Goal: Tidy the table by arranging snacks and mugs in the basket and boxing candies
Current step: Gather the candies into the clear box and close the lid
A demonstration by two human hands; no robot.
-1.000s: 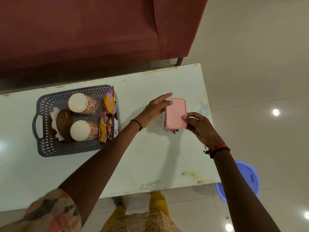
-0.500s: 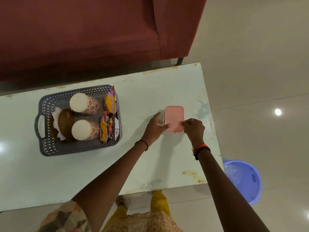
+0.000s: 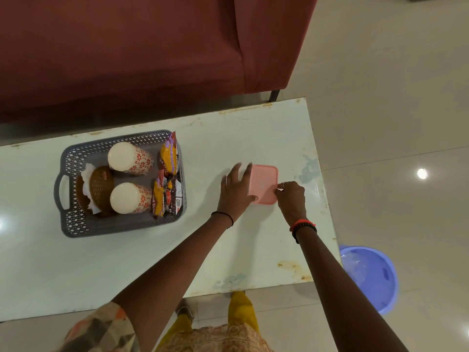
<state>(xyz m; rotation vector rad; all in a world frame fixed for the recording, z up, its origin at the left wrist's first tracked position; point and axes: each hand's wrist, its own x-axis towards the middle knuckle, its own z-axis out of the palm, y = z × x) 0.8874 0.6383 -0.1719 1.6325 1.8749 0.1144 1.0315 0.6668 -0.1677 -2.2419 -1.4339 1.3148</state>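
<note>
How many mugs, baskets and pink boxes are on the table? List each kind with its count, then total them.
mugs: 2, the far one and the near one, both in the basket
grey basket: 1
pink box: 1
Total: 4

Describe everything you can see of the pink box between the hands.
The small pink rounded-rectangular plastic box lies flat on the white table, toward its right end, lid on; only the smooth lid shows, contents hidden. The left hand lies along its left edge, thumb on the near corner; the right hand grips its right edge with curled fingers.
</note>
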